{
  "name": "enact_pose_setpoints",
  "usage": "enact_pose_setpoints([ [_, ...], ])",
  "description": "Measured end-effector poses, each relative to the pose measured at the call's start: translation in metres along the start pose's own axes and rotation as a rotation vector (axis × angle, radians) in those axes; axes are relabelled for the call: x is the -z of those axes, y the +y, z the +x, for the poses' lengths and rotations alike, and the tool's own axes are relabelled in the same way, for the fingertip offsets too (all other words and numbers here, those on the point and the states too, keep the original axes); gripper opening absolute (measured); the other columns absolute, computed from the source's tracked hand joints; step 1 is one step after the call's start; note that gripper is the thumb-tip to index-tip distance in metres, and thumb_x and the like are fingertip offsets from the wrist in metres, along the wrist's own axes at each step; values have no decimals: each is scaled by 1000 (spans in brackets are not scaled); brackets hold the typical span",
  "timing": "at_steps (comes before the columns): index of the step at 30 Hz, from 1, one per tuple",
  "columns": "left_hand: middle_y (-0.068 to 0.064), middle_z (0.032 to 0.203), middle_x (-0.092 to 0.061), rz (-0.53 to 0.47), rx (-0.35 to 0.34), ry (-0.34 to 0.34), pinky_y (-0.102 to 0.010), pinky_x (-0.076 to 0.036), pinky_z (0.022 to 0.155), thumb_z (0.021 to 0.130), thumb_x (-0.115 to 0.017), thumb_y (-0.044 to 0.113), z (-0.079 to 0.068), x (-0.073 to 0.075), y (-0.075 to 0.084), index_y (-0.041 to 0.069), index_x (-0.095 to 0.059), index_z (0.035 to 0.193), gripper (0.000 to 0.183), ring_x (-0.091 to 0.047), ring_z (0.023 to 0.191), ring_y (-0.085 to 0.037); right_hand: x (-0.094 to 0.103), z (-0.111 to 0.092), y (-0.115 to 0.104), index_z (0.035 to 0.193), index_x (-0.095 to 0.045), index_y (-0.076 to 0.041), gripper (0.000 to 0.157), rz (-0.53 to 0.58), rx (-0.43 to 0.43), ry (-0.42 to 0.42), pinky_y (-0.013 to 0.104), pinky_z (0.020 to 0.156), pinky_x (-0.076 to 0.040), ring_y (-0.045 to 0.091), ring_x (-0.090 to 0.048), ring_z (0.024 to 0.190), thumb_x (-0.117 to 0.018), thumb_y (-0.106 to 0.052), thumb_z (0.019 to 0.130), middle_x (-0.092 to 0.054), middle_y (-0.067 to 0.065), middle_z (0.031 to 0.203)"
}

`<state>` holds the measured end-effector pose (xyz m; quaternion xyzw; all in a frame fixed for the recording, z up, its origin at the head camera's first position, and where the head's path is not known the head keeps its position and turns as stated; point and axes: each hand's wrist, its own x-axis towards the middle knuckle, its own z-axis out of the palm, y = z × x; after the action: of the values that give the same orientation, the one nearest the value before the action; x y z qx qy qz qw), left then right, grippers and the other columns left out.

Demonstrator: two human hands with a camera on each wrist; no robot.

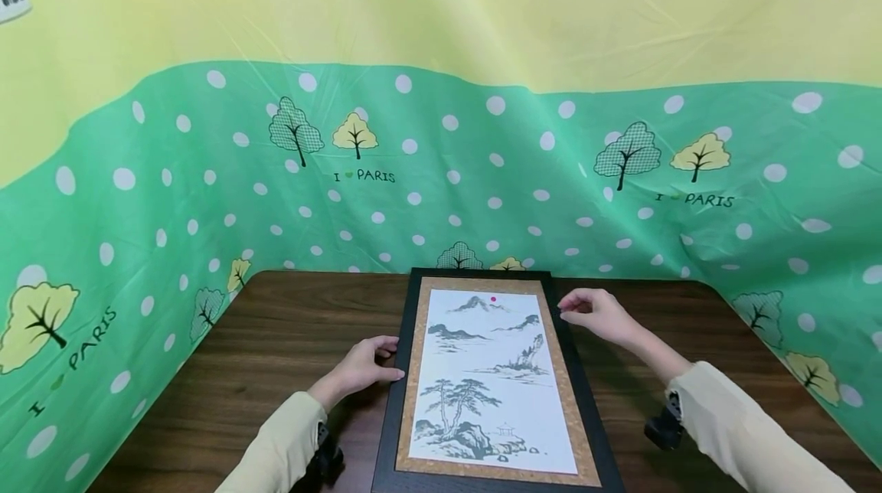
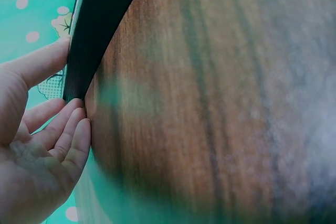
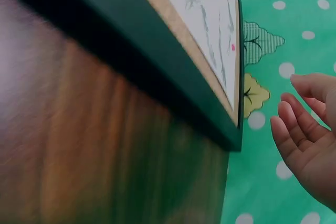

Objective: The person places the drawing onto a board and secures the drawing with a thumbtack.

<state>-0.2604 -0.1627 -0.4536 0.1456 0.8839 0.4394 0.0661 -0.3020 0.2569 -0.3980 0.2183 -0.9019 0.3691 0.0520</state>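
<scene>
A framed ink landscape picture [image 1: 491, 386], with a black frame and cork-coloured border, lies on the dark wooden table. My left hand [image 1: 361, 365] is at its left side, the thumb and fingertips right at the black frame edge [image 2: 86, 40]. In the left wrist view, the fingers of that hand [image 2: 47, 145] are fairly straight, with the palm showing. Beside the upper right edge, my right hand [image 1: 598, 315] is held with loosely bent fingers. Nothing is between the thumb and fingers of the right hand [image 3: 310, 129], which stands apart from the frame in the right wrist view.
Brown wood-grain table [image 1: 303, 324] extends on both sides of the picture. A green and yellow printed curtain [image 1: 441, 156] hangs behind and around it. Dark wrist-worn devices show below the left sleeve [image 1: 279, 443] and right sleeve [image 1: 744, 424].
</scene>
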Motion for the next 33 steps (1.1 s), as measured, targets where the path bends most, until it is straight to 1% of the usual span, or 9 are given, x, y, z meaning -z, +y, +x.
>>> enact_pose_setpoints([
  [7, -14, 114, -57, 12, -16, -5, -44, -43, 87, 74, -75, 16, 1, 2, -3, -5, -50, 123, 59, -51, 102, -28, 14, -31, 11, 93, -63, 2, 15, -32, 9, 27, 23, 60, -45, 8, -52, 71, -64, -9, 83, -61, 3, 83],
  [13, -14, 113, -57, 11, -18, -16, -43, -43, 87, 75, -74, 15, 1, 4, -3, -5, -50, 123, 57, -51, 102, -28, 23, -51, 18, 93, -62, 3, 15, -30, 24, 47, 23, 59, -45, 6, -51, 69, -65, -7, 82, -61, 4, 81],
  [16, -14, 113, -57, 9, -16, -16, -43, -43, 86, 75, -74, 14, 2, 5, -4, -6, -50, 123, 57, -51, 102, -28, 24, -57, 23, 94, -62, 3, 15, -48, 9, 52, 23, 59, -45, 4, -51, 69, -65, -7, 82, -61, 3, 82],
  [21, -14, 114, -57, 8, -11, -13, -43, -43, 85, 76, -73, 14, 2, 5, -5, -5, -50, 123, 55, -52, 102, -28, 26, -63, 31, 98, -61, 3, 21, -63, -48, 53, 23, 60, -46, 4, -51, 71, -65, -11, 83, -61, 4, 85],
  [24, -15, 114, -57, 12, -18, -13, -42, -44, 83, 77, -72, 14, 1, 4, -5, -6, -50, 123, 54, -52, 102, -28, 26, -66, 33, 100, -60, 3, 24, -73, -75, 44, 23, 61, -46, 4, -51, 71, -66, -12, 82, -60, 4, 86],
  [26, -16, 114, -57, 17, -32, -17, -42, -44, 83, 78, -70, 14, 0, 4, -4, -6, -50, 123, 53, -52, 101, -29, 26, -68, 34, 101, -60, 3, 25, -86, -74, 40, 23, 61, -46, 3, -51, 71, -66, -12, 82, -60, 4, 85],
  [28, -18, 114, -56, 17, -43, -13, -42, -45, 82, 80, -69, 12, -1, 4, -3, -8, -48, 124, 53, -52, 101, -30, 25, -69, 34, 103, -58, 3, 26, -127, -52, 46, 24, 60, -45, 4, -51, 70, -66, -11, 83, -59, 2, 83],
  [30, -20, 113, -56, 23, -49, 4, -44, -45, 82, 80, -67, 9, -3, 5, -2, -11, -45, 125, 53, -53, 100, -32, 24, -70, 33, 107, -56, 3, 30, -198, -34, 50, 26, 59, -46, 7, -54, 71, -65, -13, 83, -59, 2, 83],
  [33, -23, 112, -57, 62, -49, 48, -46, -44, 82, 81, -63, 5, -7, 6, 1, -13, -41, 127, 54, -55, 99, -34, 22, -71, 30, 119, -50, 2, 42, -316, -20, 31, 37, 68, -48, 23, -59, 86, -63, -20, 85, -61, 13, 96],
])
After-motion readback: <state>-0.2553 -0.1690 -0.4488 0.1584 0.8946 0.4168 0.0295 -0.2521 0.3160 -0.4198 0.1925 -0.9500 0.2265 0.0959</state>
